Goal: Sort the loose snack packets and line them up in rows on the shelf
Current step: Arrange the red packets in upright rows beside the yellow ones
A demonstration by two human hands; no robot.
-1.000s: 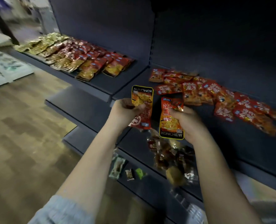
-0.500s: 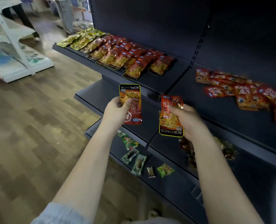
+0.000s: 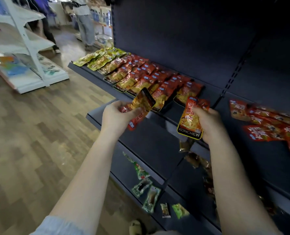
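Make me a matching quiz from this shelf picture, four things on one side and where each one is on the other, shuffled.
Things
1. KONCHEW packet
2. tilted red and gold packet
3. neat packet rows
4. green packets

Places
A. low shelf, near the floor
B. held in the left hand
C. top shelf on the left
D. held in the right hand

Pairs: 1-D, 2-B, 3-C, 4-A

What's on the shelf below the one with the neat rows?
On the lower shelf its left part shows bare dark metal; further right a few brownish packets lie loose. The right arm hides the rest.
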